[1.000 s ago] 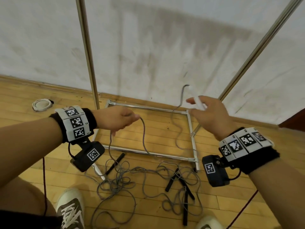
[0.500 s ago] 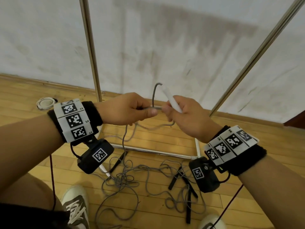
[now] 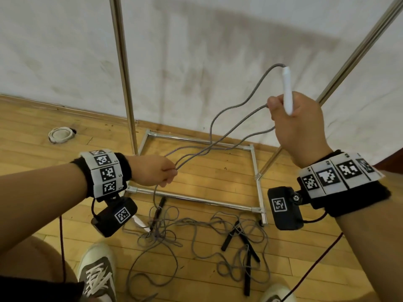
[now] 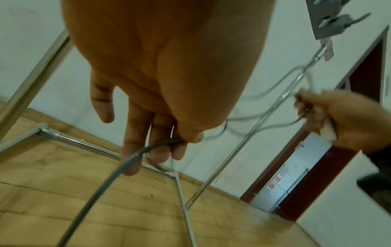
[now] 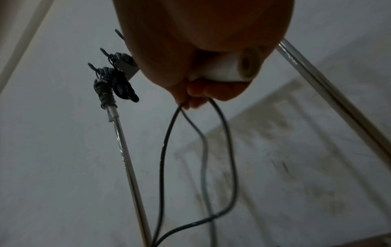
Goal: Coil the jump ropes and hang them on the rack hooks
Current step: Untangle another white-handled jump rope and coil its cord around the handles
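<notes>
My right hand (image 3: pixel 296 118) is raised at the right and grips a white jump-rope handle (image 3: pixel 287 92) together with loops of its grey cord (image 3: pixel 237 110); the handle's end (image 5: pixel 239 68) shows in the right wrist view. Lower left, my left hand (image 3: pixel 157 171) pinches the same cord (image 4: pixel 148 148) between thumb and fingers, with strands stretched between both hands. From the left hand the cord drops to a tangle of grey ropes (image 3: pixel 174 232) on the floor. A coiled rope (image 5: pixel 115 83) hangs on the rack hooks.
The metal rack's base frame (image 3: pixel 196 199) lies on the wooden floor against the white wall, with upright poles (image 3: pixel 124 73) left and right. Black rope handles (image 3: pixel 239 236) lie among the tangle. My shoes (image 3: pixel 96 273) stand near it. A white ring (image 3: pixel 61 134) sits far left.
My hands met in front half a second ago and have now pulled apart. The right hand rose to the right with the handle; the left slid down and left along the cord.
</notes>
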